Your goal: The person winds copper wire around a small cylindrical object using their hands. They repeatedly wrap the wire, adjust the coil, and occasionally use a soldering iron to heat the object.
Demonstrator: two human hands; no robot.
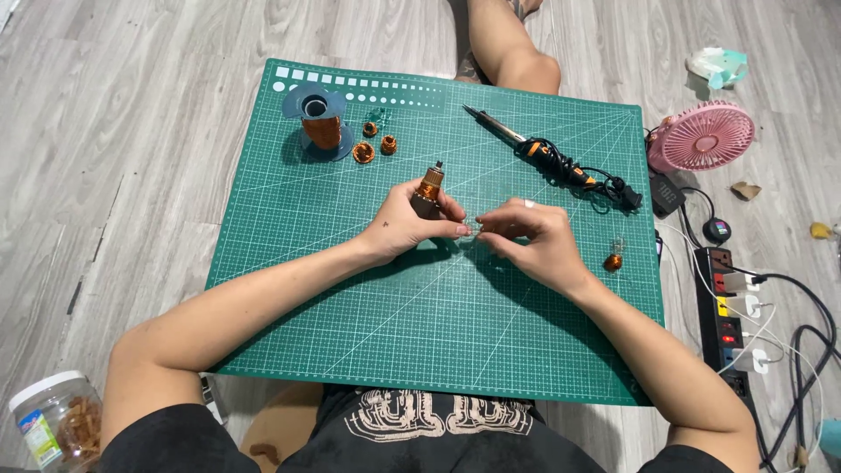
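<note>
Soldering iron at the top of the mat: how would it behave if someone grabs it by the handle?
The soldering iron looks rigid: a straight metal tip on a black and orange handle. Its coiled cord would probably drag and tug, since it trails off the cutting mat toward the power strip. The round barrel may roll if nudged sideways.

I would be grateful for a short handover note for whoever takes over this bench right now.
Left hand: shut on a small copper coil, held upright above the green cutting mat.
Right hand: fingertips pinched beside the left thumb; what they pinch is too fine to tell.
Wire spool stands at the mat's top left, three wound coils beside it, one more at the right edge.
Soldering iron lies untouched at top right.
</note>
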